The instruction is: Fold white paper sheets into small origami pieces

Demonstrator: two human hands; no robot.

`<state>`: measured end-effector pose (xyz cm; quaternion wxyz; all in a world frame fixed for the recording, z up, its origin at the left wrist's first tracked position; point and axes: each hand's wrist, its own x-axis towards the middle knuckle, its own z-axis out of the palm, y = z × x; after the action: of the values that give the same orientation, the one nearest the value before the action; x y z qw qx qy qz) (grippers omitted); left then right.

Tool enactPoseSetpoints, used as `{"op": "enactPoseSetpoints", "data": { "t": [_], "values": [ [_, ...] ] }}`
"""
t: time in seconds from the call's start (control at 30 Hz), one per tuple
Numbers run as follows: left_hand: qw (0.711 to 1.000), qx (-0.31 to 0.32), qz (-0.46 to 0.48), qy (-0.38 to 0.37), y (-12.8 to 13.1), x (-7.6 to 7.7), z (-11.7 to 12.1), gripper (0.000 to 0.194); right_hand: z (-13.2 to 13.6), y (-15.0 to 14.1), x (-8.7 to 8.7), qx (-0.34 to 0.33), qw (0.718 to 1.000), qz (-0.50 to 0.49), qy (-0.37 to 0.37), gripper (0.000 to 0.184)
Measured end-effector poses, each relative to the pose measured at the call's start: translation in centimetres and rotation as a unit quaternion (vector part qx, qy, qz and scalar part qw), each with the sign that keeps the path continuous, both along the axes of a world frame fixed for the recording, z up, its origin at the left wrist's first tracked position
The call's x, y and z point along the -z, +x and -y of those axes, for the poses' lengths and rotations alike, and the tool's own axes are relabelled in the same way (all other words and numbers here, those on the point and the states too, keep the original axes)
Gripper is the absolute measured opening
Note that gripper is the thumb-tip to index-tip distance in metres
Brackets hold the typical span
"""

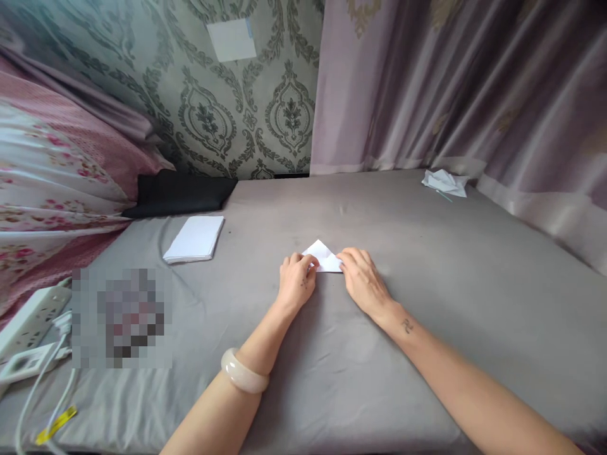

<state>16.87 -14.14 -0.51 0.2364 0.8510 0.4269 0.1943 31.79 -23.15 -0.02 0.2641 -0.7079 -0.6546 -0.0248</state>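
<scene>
A small sheet of white paper (320, 248), folded to a point at its far side, lies on the grey cloth in the middle of the view. My left hand (298, 278) grips its left side, fingers curled and thumb pressed on the paper. At the right side, my right hand (364, 276) pinches the paper's edge between thumb and fingers. Both hands cover the side corners, so the folds there are partly hidden. A pale bangle (244, 371) circles my left forearm.
A stack of white paper (196, 238) lies to the left, before a folded black cloth (183, 193). Folded white papers (444, 182) sit at the far right. Power strips (35, 316) with cables occupy the left edge, beside a pixelated patch. Curtains (403, 82) hang behind.
</scene>
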Motion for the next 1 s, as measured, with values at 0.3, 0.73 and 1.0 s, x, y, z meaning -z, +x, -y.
{"op": "enactPoseSetpoints", "data": {
  "t": [0.3,0.73,1.0],
  "values": [
    [0.999,-0.048,-0.013,0.000,0.1,0.3,0.0,0.026,1.0,-4.7,-1.1,-0.043,0.995,0.052,-0.076,0.033],
    [0.989,-0.112,0.066,-0.066,-0.5,-0.3,-2.4,0.017,1.0,-4.5,-1.3,-0.046,0.992,0.070,-0.094,0.037],
    [0.979,-0.124,0.101,-0.125,-0.4,-1.4,-1.8,0.028,0.7,-3.4,-0.9,-0.061,0.995,0.031,-0.076,0.037]
  ]
}}
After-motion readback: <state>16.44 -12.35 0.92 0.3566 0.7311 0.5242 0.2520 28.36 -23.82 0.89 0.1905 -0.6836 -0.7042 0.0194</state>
